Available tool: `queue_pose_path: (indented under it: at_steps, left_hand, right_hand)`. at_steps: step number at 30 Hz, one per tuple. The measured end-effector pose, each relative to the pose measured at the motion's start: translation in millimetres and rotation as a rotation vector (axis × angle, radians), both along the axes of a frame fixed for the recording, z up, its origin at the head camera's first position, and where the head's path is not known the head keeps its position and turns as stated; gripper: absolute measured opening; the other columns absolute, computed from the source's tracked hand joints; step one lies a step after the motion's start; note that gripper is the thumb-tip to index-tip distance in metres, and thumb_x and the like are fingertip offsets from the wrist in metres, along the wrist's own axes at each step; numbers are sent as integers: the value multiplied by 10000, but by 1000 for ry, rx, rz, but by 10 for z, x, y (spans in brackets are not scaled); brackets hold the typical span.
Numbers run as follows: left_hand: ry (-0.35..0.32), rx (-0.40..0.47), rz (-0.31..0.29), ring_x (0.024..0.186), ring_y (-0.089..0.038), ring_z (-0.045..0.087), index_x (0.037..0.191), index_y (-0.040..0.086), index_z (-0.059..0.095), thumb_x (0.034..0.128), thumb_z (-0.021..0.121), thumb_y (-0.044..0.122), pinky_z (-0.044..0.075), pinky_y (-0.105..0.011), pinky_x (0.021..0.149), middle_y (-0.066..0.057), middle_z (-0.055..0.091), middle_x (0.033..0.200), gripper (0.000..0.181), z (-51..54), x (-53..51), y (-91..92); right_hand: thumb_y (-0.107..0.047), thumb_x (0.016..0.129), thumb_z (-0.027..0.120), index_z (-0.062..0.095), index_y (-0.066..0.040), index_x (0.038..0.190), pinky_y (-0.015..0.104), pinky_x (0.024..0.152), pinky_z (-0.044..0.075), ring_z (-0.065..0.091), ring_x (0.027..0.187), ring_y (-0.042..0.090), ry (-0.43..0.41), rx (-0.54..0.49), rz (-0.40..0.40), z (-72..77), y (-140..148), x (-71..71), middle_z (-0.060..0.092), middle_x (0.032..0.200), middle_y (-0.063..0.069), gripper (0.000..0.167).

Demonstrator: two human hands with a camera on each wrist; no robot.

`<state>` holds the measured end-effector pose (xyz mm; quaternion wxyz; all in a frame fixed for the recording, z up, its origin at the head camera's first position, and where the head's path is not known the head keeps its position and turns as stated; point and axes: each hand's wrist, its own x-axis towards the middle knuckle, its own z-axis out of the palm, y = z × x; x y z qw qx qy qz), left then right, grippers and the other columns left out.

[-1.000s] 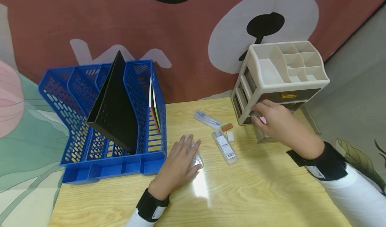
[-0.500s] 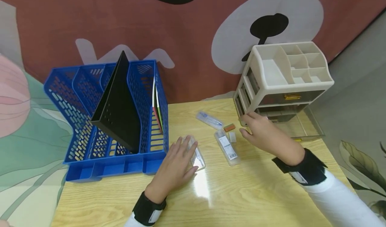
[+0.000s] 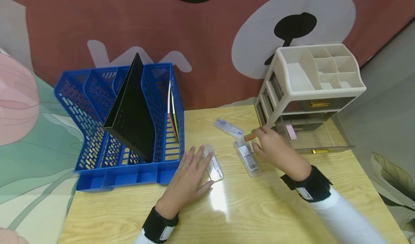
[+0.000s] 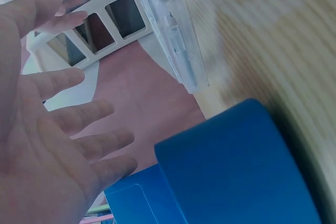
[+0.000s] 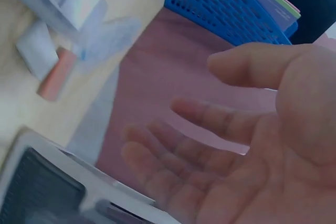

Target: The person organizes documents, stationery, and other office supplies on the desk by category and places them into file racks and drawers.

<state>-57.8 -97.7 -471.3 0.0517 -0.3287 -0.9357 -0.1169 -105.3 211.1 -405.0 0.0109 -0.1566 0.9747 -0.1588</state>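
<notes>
File rack (image 3: pixel 129 179) in blue plastic stands at the left of a wood-grain table (image 3: pixel 233 229), a black folder (image 3: pixel 134 123) leaning inside it and thin booklets (image 3: pixel 173 111) upright in its rightmost section. Just beside it, a person's left hand (image 3: pixel 188 181) extends with fingers straight and spread wide, gripping nothing, its fingertips over the edge of a clear case (image 3: pixel 214 170); whether they touch it cannot be told. Farther right lie a slim clear pack (image 3: pixel 228 128) with blue inside, a labelled case (image 3: pixel 248 158), a white block (image 5: pixel 37 50) and an orange block (image 3: pixel 249 137), all close together. The right hand (image 3: pixel 273 148), holding nothing, hangs over the two blocks, fingers relaxed and thumb apart; contact is unclear. At far right, a white drawer unit (image 3: pixel 327 92) has one transparent drawer (image 3: pixel 306 151) pulled out, a pink block (image 3: pixel 291 132) inside.
</notes>
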Motion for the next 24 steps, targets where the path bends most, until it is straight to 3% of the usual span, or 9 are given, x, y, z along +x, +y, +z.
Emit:
queue_pose_path:
  at_steps: [4,9,16,24]
  left_hand:
    - [-4,0,-1,1543,-435,293,1618,171,355,943,688,511,335,-606,1207,-178,319,1676,827,1,14,-6]
    - [-2,-2,-6,1532,-437,315,1608,161,374,945,683,510,357,-595,1198,-187,325,1671,810,-14,30,-15]
    - [-1,-10,-12,1504,-454,362,1591,157,404,946,673,516,390,-605,1173,-191,348,1658,786,-62,48,5]
    - [-16,-22,-2,1515,-447,346,1603,173,384,945,666,528,393,-598,1174,-185,331,1668,799,-72,67,30]
  right_hand:
    - [-102,948,682,654,78,1172,477,756,588,668,959,366,-15,-29,-20,-158,-35,-6,637,1155,266,289]
    - [-122,956,696,650,56,1225,542,821,593,672,1024,409,-25,-26,-56,-341,-57,-7,633,1164,271,325]
    - [-86,942,717,659,39,1247,554,790,598,678,979,451,-5,10,-68,-639,-30,-25,637,1159,314,334]
    - [-30,912,730,681,53,1218,517,715,609,693,859,420,27,41,-61,-776,-24,-59,652,1109,309,321]
